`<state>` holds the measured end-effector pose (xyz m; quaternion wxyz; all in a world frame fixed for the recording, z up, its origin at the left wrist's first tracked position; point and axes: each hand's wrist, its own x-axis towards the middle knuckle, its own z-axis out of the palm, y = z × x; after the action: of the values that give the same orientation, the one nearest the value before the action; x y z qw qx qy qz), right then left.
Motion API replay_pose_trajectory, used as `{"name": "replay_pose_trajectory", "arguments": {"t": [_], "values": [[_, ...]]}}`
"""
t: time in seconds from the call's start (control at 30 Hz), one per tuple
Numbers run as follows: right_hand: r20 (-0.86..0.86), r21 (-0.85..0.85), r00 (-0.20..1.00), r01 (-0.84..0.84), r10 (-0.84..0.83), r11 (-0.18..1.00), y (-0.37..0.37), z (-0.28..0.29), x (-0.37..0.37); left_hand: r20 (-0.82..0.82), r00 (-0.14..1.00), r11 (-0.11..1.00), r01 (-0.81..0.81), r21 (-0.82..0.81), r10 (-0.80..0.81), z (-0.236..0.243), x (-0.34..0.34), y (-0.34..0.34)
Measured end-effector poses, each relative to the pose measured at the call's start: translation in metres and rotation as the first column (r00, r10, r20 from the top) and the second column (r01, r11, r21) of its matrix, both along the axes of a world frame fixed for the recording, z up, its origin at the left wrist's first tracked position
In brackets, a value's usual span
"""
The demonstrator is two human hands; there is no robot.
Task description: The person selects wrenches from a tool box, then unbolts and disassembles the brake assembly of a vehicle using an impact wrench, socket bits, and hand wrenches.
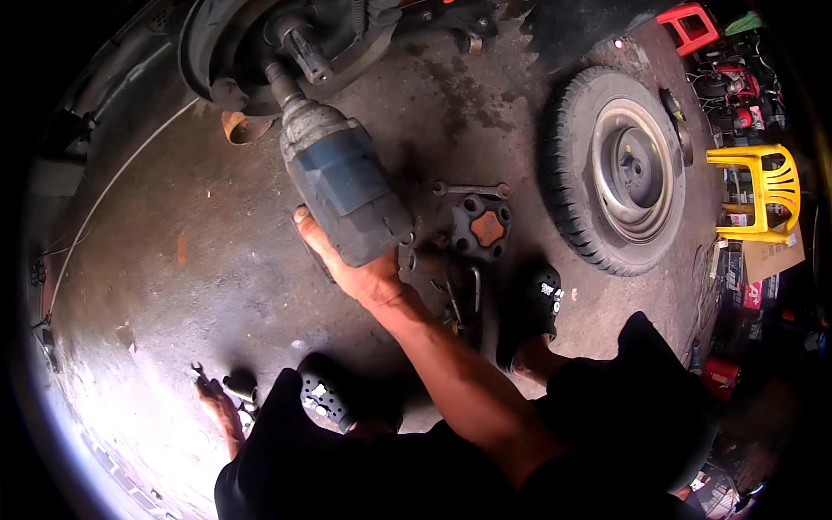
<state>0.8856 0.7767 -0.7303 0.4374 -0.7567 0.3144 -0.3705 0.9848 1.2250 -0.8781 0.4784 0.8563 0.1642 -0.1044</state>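
Observation:
My right hand (351, 269) grips the handle of a grey-and-blue impact wrench (338, 169). Its nose points up to the round dark wheel-brake assembly (198, 48) and ends close beside the splined axle stub (305, 54); whether it touches anything there, I cannot tell. Low on the left, my left hand (217, 406) is closed around a small open-ended wrench (198, 370), whose forked end sticks out past the fingers. Right of that hand, a small shiny cup-shaped part (243, 386) lies on the floor, partly in shadow.
A wheel with tyre (568, 173) lies on the right. Between it and my right hand are a combination wrench (472, 189), a dark hub cap with an orange centre (472, 243) and an L-shaped tool (476, 288). A yellow plastic chair (758, 186) stands far right. A hose (130, 160) curves along the left.

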Motion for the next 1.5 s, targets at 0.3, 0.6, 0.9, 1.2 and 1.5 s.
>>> {"name": "replay_pose_trajectory", "arguments": {"t": [0.3,0.6,0.9,1.2,1.5], "values": [[-0.131,0.526,0.991,0.038,0.036,0.850,0.031,0.018,0.019,-0.341,0.940,0.724,0.236,0.648,-0.002,0.043,-0.029,-0.045],[-0.055,0.655,0.986,-0.086,0.161,0.750,-0.005,-0.010,0.004,-0.462,0.884,0.915,0.237,0.326,-0.064,0.032,-0.015,-0.016],[-0.081,0.483,0.973,-0.151,0.216,0.863,-0.019,-0.030,-0.010,0.130,0.945,0.828,0.189,0.528,-0.299,0.052,-0.083,-0.060],[-0.007,0.484,0.982,-0.164,0.191,0.860,-0.026,-0.028,-0.003,0.124,0.954,0.877,0.193,0.440,-0.272,0.064,-0.069,-0.054],[0.038,0.518,0.999,-0.053,0.039,0.854,0.019,-0.023,0.011,0.245,0.922,0.898,0.360,-0.253,-0.300,0.125,0.006,-0.130]]}}
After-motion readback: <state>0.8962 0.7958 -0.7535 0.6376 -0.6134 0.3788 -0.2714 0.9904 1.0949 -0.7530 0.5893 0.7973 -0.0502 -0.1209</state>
